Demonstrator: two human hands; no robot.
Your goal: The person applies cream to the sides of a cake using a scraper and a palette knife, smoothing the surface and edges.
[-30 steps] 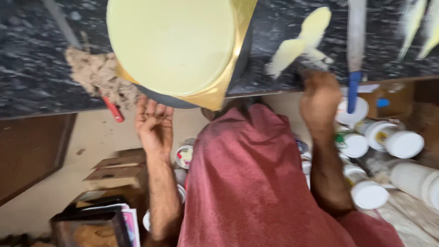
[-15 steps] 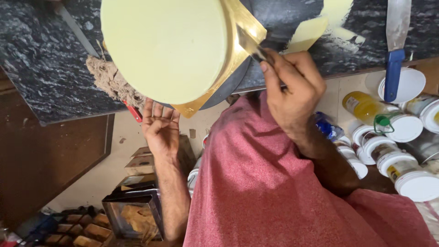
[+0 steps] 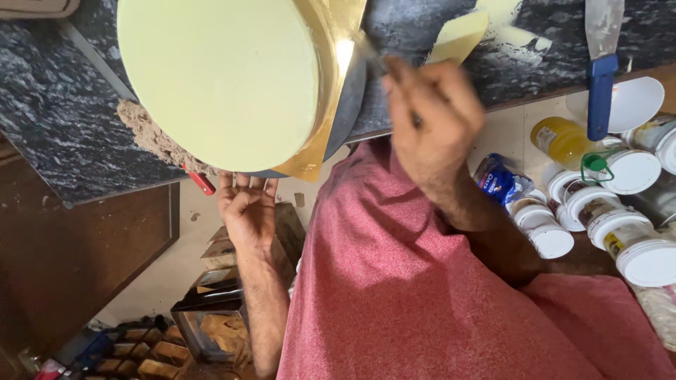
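1. the cake is round, pale yellow-green and very smooth. it sits on a gold board on top of a dark stand, up on the black stone desk. being up on the stand probably makes its side easy to reach.

2. the right hand is just beside the cake's edge. its grip is closed tight on a thin tool. the tip points at the side of the cake near the gold board, most likely so it can touch the edge with care. i cannot tell what kind of tool it is, because it is blurry.

3. the left hand is at the bottom rim of the stand, with fingers spread and not closed on anything. it looks like it is there to steady or turn the stand.

4. a lump of brown crumbs lies on the desk touching the cake's left side, next to a small red handle.

5. a scraper with a blue handle lies well apart on the desk, near smears of pale cream.

6. below the desk stand white-lidded tubs and a yellow bottle, close enough to grab.

7. the person wears a red shirt.
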